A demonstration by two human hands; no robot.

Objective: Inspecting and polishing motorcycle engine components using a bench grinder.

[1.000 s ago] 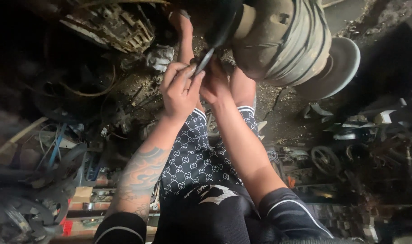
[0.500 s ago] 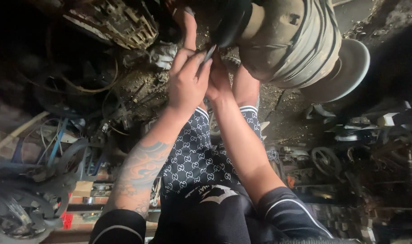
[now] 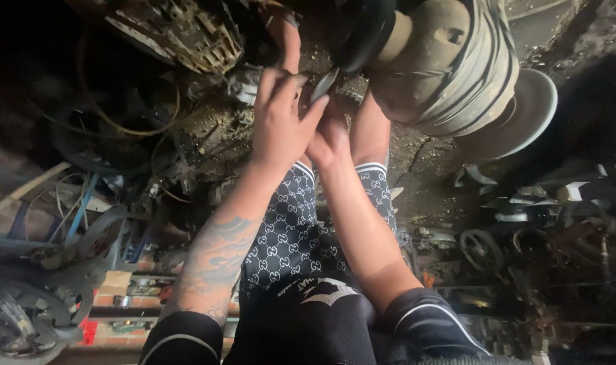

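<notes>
My left hand point(image 3: 279, 122) reaches up with its fingers closed around a thin dark metal tool point(image 3: 323, 84), whose tip points at the underside of a large grimy cylindrical motor part point(image 3: 450, 61) with ribbed sides. My right hand point(image 3: 332, 138) sits just behind and under the left one, pressed against it; its fingers are mostly hidden, so I cannot tell what it grips. A black rubber belt or hose point(image 3: 369, 34) curves over the motor part right above both hands. Both forearms rise from my lap.
A finned metal engine block point(image 3: 186, 30) lies at the upper left. A round pale disc point(image 3: 531, 108) sticks out from the motor's right end. Wheels, pulleys and scrap parts point(image 3: 480, 250) litter the dirty floor on both sides. Wires and belts point(image 3: 85, 203) pile up at the left.
Both hands shifted slightly left and up along the motor's underside, the left hand's fingers closing more around the tool. The view drifted a little.
</notes>
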